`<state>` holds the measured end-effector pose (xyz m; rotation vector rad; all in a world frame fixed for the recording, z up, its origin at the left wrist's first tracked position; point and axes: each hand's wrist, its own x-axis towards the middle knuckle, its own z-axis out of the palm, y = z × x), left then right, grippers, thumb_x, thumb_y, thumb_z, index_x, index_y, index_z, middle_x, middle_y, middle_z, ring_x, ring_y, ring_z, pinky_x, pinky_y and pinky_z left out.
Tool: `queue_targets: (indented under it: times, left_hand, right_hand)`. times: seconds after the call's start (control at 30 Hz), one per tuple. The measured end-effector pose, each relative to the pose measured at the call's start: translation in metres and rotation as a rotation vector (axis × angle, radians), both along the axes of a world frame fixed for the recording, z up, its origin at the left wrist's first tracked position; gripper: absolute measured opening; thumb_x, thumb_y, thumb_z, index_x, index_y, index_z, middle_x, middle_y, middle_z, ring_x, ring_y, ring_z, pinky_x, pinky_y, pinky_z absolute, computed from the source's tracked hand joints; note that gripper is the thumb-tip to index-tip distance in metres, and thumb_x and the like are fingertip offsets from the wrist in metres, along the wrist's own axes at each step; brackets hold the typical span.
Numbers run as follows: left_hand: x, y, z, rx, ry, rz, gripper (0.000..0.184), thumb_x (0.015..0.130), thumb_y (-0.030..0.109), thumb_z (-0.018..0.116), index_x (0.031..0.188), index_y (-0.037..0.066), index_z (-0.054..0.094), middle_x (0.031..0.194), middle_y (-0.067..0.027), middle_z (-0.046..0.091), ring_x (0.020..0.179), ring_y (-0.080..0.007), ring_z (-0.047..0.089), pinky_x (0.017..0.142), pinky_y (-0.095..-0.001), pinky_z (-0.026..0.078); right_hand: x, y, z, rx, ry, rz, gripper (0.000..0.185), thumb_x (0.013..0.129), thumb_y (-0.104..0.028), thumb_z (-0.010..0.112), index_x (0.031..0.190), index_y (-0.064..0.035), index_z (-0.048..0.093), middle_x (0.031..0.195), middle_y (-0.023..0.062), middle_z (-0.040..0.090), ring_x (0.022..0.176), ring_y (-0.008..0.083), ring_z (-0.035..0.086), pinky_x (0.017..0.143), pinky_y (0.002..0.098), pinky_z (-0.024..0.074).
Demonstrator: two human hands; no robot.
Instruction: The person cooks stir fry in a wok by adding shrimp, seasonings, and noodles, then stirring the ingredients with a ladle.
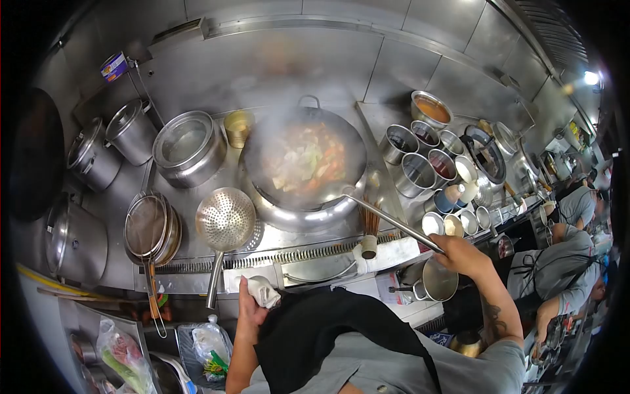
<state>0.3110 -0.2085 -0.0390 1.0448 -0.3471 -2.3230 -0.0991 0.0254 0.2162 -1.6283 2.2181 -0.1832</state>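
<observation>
My right hand (462, 255) is wrapped round the end of a long metal ladle (400, 224). The ladle's head dips into the near right side of a large wok (356, 152), where steam partly veils it. Chopped vegetables (307, 159), pale green and orange, lie in the wok under rising steam. My left hand (251, 306) grips a folded white cloth (264, 291) at the stove's front edge, below the wok and off its handle. A perforated metal skimmer (225, 218) rests on the counter, left of the wok.
Wire strainers (146, 226) and a large steel pot (190, 150) stand left. A bamboo brush (369, 236) lies near the ladle handle. Steel containers (415, 175) of sauces and a bowl of orange liquid (431, 109) crowd the right. Other people (554, 269) work at far right.
</observation>
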Motion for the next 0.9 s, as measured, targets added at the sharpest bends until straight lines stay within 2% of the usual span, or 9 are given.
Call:
queue_targets:
  times: [0.1, 0.2, 0.3, 0.4, 0.5, 0.57, 0.7, 0.83, 0.9]
  left_hand:
    - [-0.007, 0.001, 0.003, 0.042, -0.025, -0.011, 0.064, 0.09, 0.067, 0.039, 0.114, 0.01, 0.053, 0.1, -0.0105, 0.061, 0.088, -0.0296, 0.062, 0.068, -0.0511, 0.052]
    - [-0.016, -0.001, 0.01, 0.043, -0.012, -0.019, 0.064, 0.09, 0.067, 0.039, 0.116, 0.01, 0.052, 0.101, -0.0111, 0.061, 0.089, -0.0301, 0.062, 0.07, -0.0515, 0.051]
    - [-0.02, -0.004, 0.02, 0.022, -0.019, -0.015, 0.065, 0.091, 0.066, 0.039, 0.117, 0.009, 0.052, 0.101, -0.0115, 0.061, 0.089, -0.031, 0.062, 0.071, -0.0519, 0.051]
    - [-0.016, -0.004, 0.017, 0.015, -0.026, 0.007, 0.065, 0.091, 0.067, 0.038, 0.117, 0.009, 0.052, 0.1, -0.0122, 0.061, 0.087, -0.0318, 0.062, 0.069, -0.0519, 0.052]
    - [-0.01, 0.0, 0.006, 0.017, -0.036, 0.015, 0.066, 0.091, 0.067, 0.038, 0.117, 0.008, 0.052, 0.099, -0.0128, 0.061, 0.084, -0.0325, 0.062, 0.066, -0.0517, 0.052]
    - [-0.007, 0.001, 0.001, 0.03, -0.032, 0.02, 0.066, 0.091, 0.067, 0.038, 0.116, 0.008, 0.052, 0.098, -0.013, 0.061, 0.082, -0.033, 0.063, 0.064, -0.0515, 0.052]
    - [-0.002, 0.0, -0.002, 0.026, -0.019, 0.031, 0.065, 0.091, 0.066, 0.038, 0.117, 0.009, 0.051, 0.097, -0.0126, 0.061, 0.082, -0.0329, 0.062, 0.064, -0.0515, 0.052]
    - [0.013, -0.002, -0.008, 0.024, -0.006, 0.081, 0.064, 0.091, 0.066, 0.039, 0.118, 0.01, 0.05, 0.098, -0.0122, 0.061, 0.084, -0.0322, 0.062, 0.064, -0.0513, 0.052]
    - [0.017, -0.002, -0.011, 0.027, 0.001, 0.087, 0.064, 0.09, 0.066, 0.039, 0.119, 0.01, 0.05, 0.099, -0.0121, 0.061, 0.084, -0.0319, 0.062, 0.065, -0.0517, 0.051]
  right_hand:
    - [-0.017, -0.022, -0.058, -0.036, 0.15, -0.034, 0.029, 0.079, -0.007, 0.058, 0.106, 0.0005, 0.055, 0.089, 0.0247, 0.063, 0.086, 0.0423, 0.062, 0.075, 0.049, 0.0491]
    - [-0.022, -0.052, -0.107, -0.241, 0.161, -0.082, 0.023, 0.077, -0.005, 0.057, 0.099, 0.0018, 0.053, 0.083, 0.026, 0.062, 0.081, 0.044, 0.061, 0.071, 0.0513, 0.0483]
    - [-0.023, -0.068, -0.135, -0.228, 0.042, -0.19, 0.033, 0.078, -0.008, 0.057, 0.108, 0.0052, 0.054, 0.087, 0.0306, 0.062, 0.087, 0.0461, 0.061, 0.075, 0.0505, 0.0493]
    - [-0.024, -0.087, -0.168, -0.437, -0.095, -0.271, 0.027, 0.08, -0.01, 0.06, 0.102, 0.0038, 0.055, 0.079, 0.0298, 0.059, 0.077, 0.0456, 0.06, 0.07, 0.0468, 0.0481]
    - [-0.025, -0.124, -0.201, -0.531, -0.065, -0.337, 0.021, 0.083, -0.012, 0.058, 0.098, 0.0031, 0.056, 0.07, 0.0219, 0.059, 0.061, 0.0357, 0.06, 0.061, 0.0405, 0.0485]
    - [-0.013, -0.157, -0.218, -0.45, -0.405, -0.503, 0.019, 0.084, -0.013, 0.058, 0.095, 0.0024, 0.057, 0.066, 0.0138, 0.057, 0.054, 0.0252, 0.057, 0.054, 0.0359, 0.0471]
    - [-0.003, -0.176, -0.206, -0.347, -0.838, -0.503, 0.015, 0.085, -0.012, 0.058, 0.093, 0.0004, 0.059, 0.064, 0.0015, 0.054, 0.047, 0.0103, 0.053, 0.043, 0.0274, 0.0423]
    - [-0.022, -0.169, -0.163, -0.235, -1.095, -0.625, 0.013, 0.084, -0.012, 0.062, 0.093, -0.0029, 0.06, 0.065, 0.0016, 0.055, 0.045, 0.0108, 0.051, 0.04, 0.0245, 0.0384]
    - [-0.03, -0.182, -0.172, -0.342, -1.024, -0.561, 0.011, 0.086, -0.013, 0.062, 0.09, -0.0031, 0.06, 0.065, 0.002, 0.056, 0.044, 0.0114, 0.05, 0.039, 0.025, 0.0392]
